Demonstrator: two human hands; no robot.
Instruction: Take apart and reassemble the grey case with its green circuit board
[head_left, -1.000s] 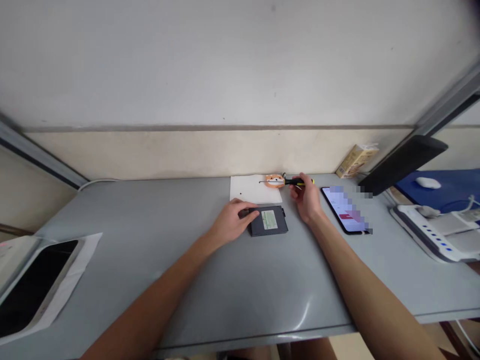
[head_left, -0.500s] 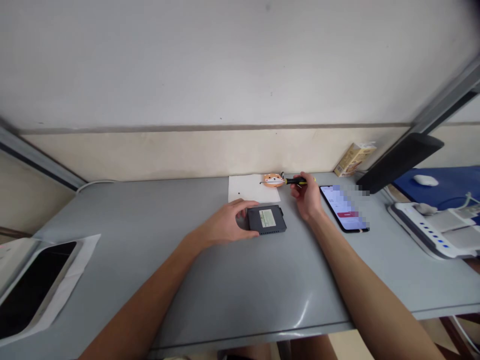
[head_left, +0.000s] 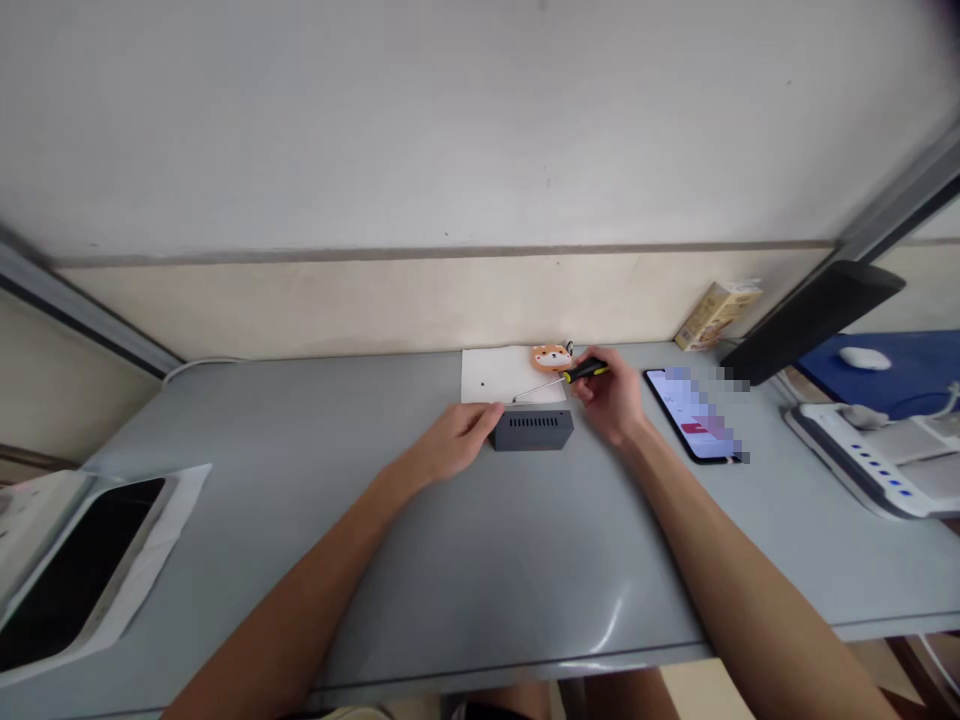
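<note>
Bearing a row of narrow slots (head_left: 534, 422), the box (head_left: 532, 438) looks dark grey

The table (head_left: 487, 570) in front of me has a smooth grey top, shiny enough to throw back a pale streak near its front edge. On it, by my left hand (head_left: 465, 435), is a dark box (head_left: 532, 435) with its slotted side up; I cannot tell how much of its underside rests there. Just behind it lies white paper (head_left: 499, 365). To my right are a lit phone (head_left: 690, 410) and, farther over, a white power strip (head_left: 889, 460). A small carton (head_left: 718, 315) stands at the back. Far to my left lie a white sheet (head_left: 169, 525) and, along the rear, a pale cable (head_left: 201, 362).
</note>
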